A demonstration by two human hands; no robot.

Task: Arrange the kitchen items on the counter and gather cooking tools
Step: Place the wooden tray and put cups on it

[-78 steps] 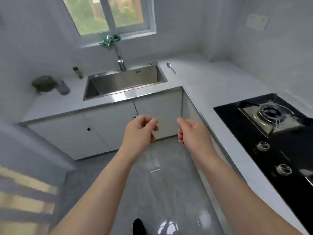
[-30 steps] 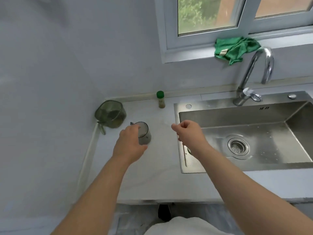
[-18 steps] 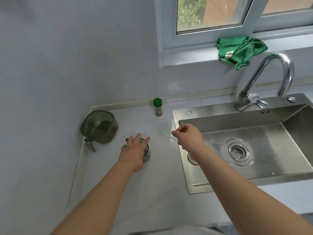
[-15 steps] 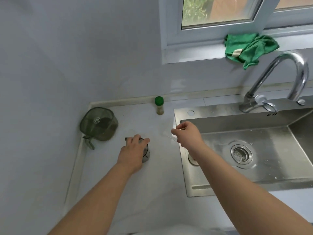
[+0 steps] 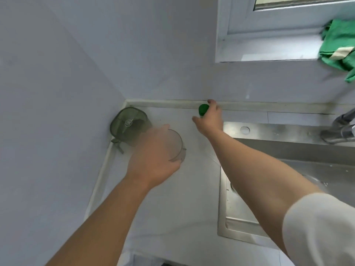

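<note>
My left hand point(image 5: 153, 156) grips a grey see-through cup point(image 5: 175, 144) from its left side; hand and cup are motion-blurred above the white counter point(image 5: 172, 198). My right hand point(image 5: 211, 121) reaches to the back wall, its thumb and fingers curled round a small bottle with a green cap point(image 5: 203, 109). Only the cap shows; the hand hides the bottle's body. A dark green lidded container point(image 5: 128, 125) with a handle stands in the counter's back left corner, just behind the cup.
A steel sink point(image 5: 269, 131) fills the right side, with its faucet point(image 5: 342, 129) at the right edge. A green cloth point(image 5: 340, 48) lies on the window sill. Walls close the counter at the left and back.
My left hand has closed on the cup and shifted it toward the green container. My right hand has gone from beside the sink's corner back to the green-capped bottle.
</note>
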